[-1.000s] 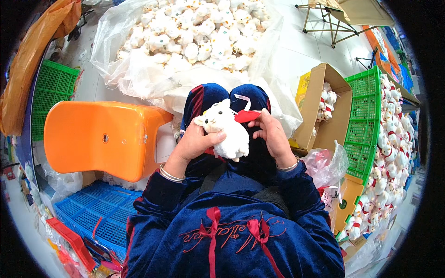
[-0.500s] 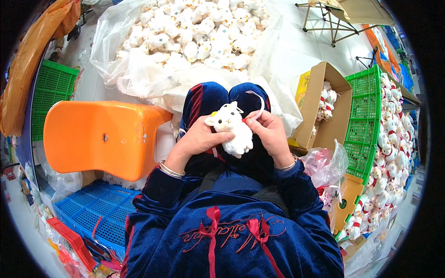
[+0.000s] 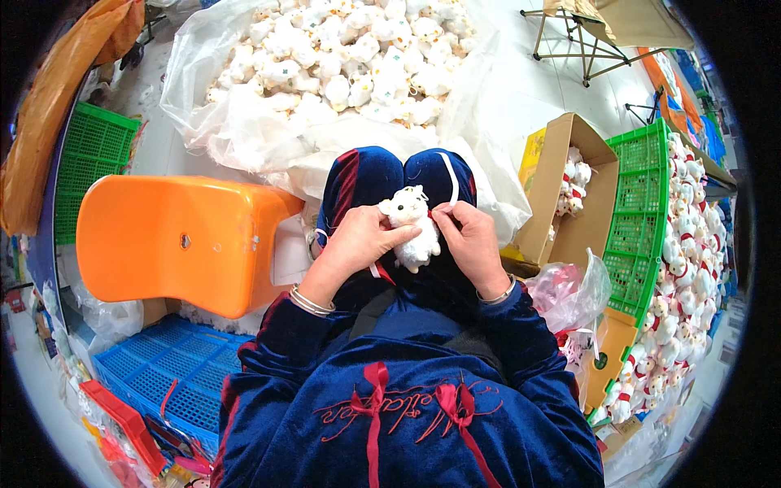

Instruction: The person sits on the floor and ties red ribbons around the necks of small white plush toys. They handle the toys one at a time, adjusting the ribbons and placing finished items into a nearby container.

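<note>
Over my lap, a small white plush animal [image 3: 416,248] with black eyes hangs upright, its head tipped a little to the left. My left hand [image 3: 356,244] is closed round its left side, thumb across the front. On its other side, my right hand [image 3: 472,242] pinches a narrow ribbon [image 3: 451,175] close to the neck. The ribbon's pale end stands up above those fingers, and a bit of red shows at the toy's neck. The fingers behind the toy are hidden.
A clear plastic sheet [image 3: 244,134] ahead holds a heap of white plush toys [image 3: 350,61]. An orange stool [image 3: 163,244] stands left, a blue crate [image 3: 175,358] below it. At right are a cardboard box [image 3: 598,183], green crate [image 3: 634,220] and many red-collared toys [image 3: 679,285].
My left hand has shifted right and turned the toy, so its face points more to the right. The ribbon's free end, curled before, now stands straighter and leans left.
</note>
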The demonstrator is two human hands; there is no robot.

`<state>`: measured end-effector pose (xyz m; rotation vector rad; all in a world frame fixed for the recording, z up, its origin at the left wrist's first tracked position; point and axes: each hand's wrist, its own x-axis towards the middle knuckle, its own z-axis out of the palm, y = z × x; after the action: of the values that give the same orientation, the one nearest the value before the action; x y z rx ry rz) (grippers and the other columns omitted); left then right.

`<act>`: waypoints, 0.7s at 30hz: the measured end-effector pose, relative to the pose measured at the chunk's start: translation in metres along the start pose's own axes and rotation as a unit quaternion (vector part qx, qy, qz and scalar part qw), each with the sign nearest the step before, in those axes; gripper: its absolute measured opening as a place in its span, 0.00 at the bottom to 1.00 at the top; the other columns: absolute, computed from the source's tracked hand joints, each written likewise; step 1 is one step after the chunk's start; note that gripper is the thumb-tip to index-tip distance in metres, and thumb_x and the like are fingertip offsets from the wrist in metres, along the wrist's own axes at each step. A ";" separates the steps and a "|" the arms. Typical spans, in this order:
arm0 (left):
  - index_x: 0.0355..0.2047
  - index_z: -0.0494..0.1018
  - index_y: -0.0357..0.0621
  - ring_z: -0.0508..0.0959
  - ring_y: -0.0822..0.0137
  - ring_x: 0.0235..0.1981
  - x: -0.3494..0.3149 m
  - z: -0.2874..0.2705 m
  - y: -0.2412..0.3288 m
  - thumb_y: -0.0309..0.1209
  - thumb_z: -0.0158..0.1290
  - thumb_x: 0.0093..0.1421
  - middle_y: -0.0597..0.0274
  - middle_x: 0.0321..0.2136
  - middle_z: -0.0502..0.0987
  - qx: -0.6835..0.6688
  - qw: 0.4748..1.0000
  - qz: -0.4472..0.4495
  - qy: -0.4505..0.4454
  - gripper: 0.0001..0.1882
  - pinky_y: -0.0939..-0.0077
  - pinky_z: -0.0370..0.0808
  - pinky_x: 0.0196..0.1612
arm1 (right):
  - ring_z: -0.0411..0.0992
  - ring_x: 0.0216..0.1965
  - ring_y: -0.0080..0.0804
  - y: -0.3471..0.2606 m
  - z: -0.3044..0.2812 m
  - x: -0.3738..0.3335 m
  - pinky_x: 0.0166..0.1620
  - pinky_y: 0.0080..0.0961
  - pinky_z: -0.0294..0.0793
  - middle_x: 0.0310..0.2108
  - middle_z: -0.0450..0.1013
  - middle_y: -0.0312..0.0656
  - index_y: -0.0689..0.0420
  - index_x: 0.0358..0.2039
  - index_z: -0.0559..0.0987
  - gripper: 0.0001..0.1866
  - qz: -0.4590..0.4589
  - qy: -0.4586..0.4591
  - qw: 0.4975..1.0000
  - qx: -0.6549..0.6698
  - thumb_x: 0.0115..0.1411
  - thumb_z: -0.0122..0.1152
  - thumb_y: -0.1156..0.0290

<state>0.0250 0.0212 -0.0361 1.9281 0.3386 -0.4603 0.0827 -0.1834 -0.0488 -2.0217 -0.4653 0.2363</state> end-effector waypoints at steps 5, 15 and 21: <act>0.36 0.83 0.33 0.84 0.57 0.29 -0.002 -0.005 0.005 0.53 0.64 0.56 0.47 0.27 0.83 0.079 0.996 -0.014 0.026 0.29 0.65 0.79 0.36 | 0.78 0.31 0.46 -0.003 -0.001 0.001 0.35 0.34 0.75 0.29 0.77 0.50 0.62 0.33 0.82 0.07 -0.013 0.003 0.999 -0.032 0.61 0.66 0.71; 0.31 0.80 0.34 0.83 0.59 0.29 0.002 0.002 -0.014 0.47 0.66 0.55 0.48 0.26 0.82 0.019 0.997 0.000 0.070 0.23 0.66 0.78 0.37 | 0.76 0.32 0.49 -0.003 0.010 0.003 0.36 0.38 0.74 0.29 0.74 0.48 0.61 0.31 0.80 0.07 -0.056 -0.022 0.995 -0.074 0.61 0.65 0.70; 0.31 0.79 0.34 0.79 0.72 0.27 0.002 0.005 -0.025 0.38 0.66 0.57 0.57 0.25 0.81 -0.062 0.995 0.034 0.072 0.16 0.73 0.76 0.32 | 0.75 0.32 0.47 -0.002 0.018 0.001 0.36 0.37 0.73 0.28 0.73 0.47 0.61 0.31 0.78 0.06 -0.087 -0.004 0.995 -0.053 0.59 0.66 0.72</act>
<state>0.0146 0.0262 -0.0589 1.8499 0.3838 -0.2501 0.0771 -0.1676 -0.0555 -2.0699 -0.6681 0.1146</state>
